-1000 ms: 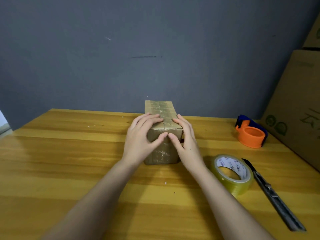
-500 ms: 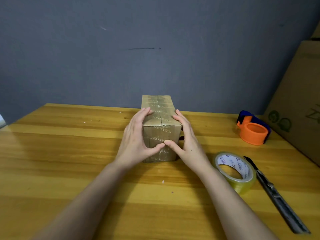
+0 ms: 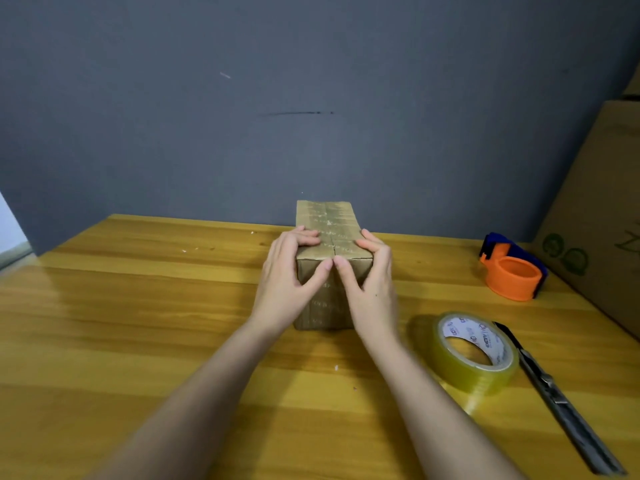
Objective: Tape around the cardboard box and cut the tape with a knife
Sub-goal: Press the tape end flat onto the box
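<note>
Now both hands, left hand point(image 3: 289, 278) and right hand point(image 3: 372, 282), curl around the taped cardboard box point(image 3: 327, 220), thumbs meeting on its near face.

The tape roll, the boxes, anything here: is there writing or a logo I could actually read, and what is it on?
Tape roll: blue print on the white inner core, too blurred to read.
Small cardboard box: faint print under the tape, too blurred to read.
Large carton: two round green symbols and green strokes cut off at the frame's edge, not readable.
Knife and orange dispenser: no text visible.
</note>
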